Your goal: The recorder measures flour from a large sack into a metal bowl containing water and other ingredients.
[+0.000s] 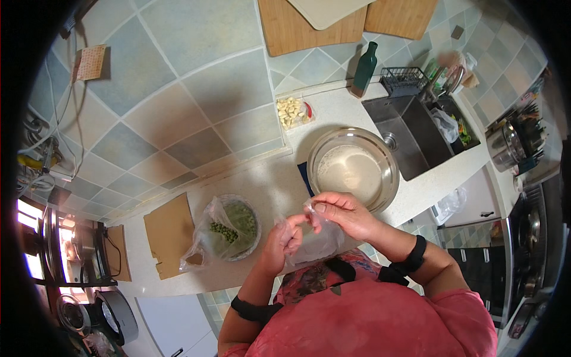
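Observation:
Between my two hands hangs a thin clear plastic bag (316,244) over the counter's front edge. My left hand (282,243) has its fingers curled on the bag's left part. Thumb and fingers of my right hand (345,214) pinch the bag's upper edge. To the left, a bowl (258,223) holds a clear plastic bag with green peas (224,233) in it. A large stainless steel basin (392,178) with cloudy liquid stands beyond my right hand, partly on a dark blue cloth (305,178).
Flat brown cardboard (167,236) lies left of the bowl. Peeled garlic cloves (290,111) and a red chili sit in a container by the wall. A green bottle (365,71) stands behind the steel sink (421,134). Cutting boards (316,33) lean above.

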